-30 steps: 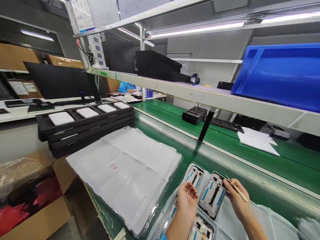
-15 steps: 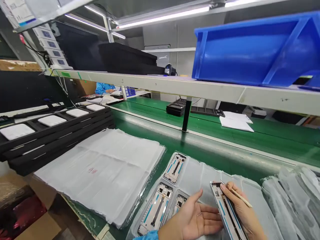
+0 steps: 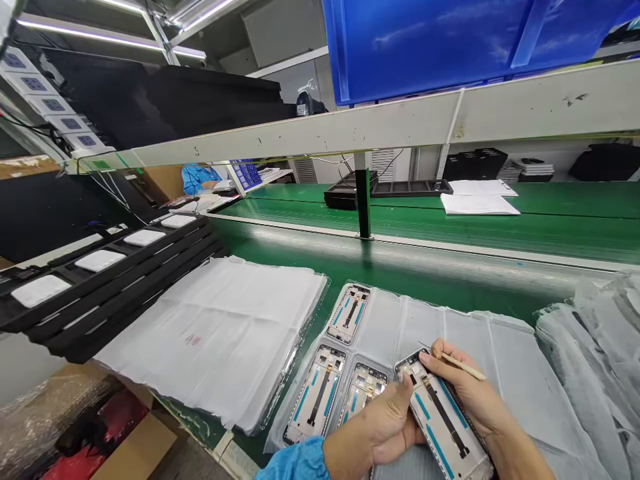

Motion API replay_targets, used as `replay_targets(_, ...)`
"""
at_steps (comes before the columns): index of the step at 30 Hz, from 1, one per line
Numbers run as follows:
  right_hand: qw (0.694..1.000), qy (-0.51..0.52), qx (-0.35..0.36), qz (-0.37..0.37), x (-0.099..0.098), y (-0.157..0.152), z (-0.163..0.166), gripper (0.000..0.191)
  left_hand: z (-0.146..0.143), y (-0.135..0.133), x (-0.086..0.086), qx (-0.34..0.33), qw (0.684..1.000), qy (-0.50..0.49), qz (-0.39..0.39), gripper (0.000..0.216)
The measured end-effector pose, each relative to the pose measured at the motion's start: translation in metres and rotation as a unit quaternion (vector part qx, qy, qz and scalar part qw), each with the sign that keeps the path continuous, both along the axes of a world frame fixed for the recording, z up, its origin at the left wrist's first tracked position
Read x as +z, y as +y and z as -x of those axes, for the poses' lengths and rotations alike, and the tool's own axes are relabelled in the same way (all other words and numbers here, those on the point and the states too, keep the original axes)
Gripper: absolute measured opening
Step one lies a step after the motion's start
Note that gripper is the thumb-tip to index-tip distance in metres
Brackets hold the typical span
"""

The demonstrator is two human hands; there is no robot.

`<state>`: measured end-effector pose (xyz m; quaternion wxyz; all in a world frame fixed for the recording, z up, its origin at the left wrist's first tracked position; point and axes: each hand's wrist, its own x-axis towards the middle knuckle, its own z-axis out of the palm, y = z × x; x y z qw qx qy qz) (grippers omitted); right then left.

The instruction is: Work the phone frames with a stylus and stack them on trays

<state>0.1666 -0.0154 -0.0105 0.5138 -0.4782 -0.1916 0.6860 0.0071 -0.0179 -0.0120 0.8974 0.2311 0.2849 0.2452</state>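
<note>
Both my hands hold one phone frame, a white piece with blue strips and a black centre bar, low at the bottom centre. My left hand grips its left edge with curled fingers. My right hand supports its right side and top, and also pinches a thin pale stick between its fingers. Three more phone frames lie on a clear plastic tray sheet just left of my hands.
A stack of white sheets lies to the left, beside black foam trays with white pads. Crumpled plastic bags sit at right. Behind runs a green conveyor with papers and black trays; a blue bin stands on the shelf.
My left hand, open and palm up before, has closed on the phone frame's left edge. The frame has come lower and flatter between both hands. The view has swung right and down.
</note>
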Motion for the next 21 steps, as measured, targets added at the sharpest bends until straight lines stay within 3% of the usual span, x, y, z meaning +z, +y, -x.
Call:
replay_targets(8, 0.998, 0.057, -0.031, 0.013, 0.028, -0.01, 0.011, 0.078, 0.002, -0.004, 0.003, -0.008, 0.997, -0.021, -0.069, 0.101)
replay_targets(15, 0.994, 0.077, -0.025, 0.069, 0.024, -0.006, 0.015, 0.079, -0.001, -0.003, 0.006, 0.019, 0.994, -0.039, -0.098, 0.099)
replay_targets(18, 0.987, 0.082, -0.04, 0.13, 0.023, -0.001, 0.017, 0.087, -0.001, -0.001, 0.001, 0.027, 0.998, -0.033, -0.054, 0.102)
replay_targets(21, 0.986, 0.074, -0.044, 0.141, 0.022, 0.003, 0.018, 0.09, -0.002, 0.0, -0.005, 0.049, 0.998, -0.012, 0.031, 0.108)
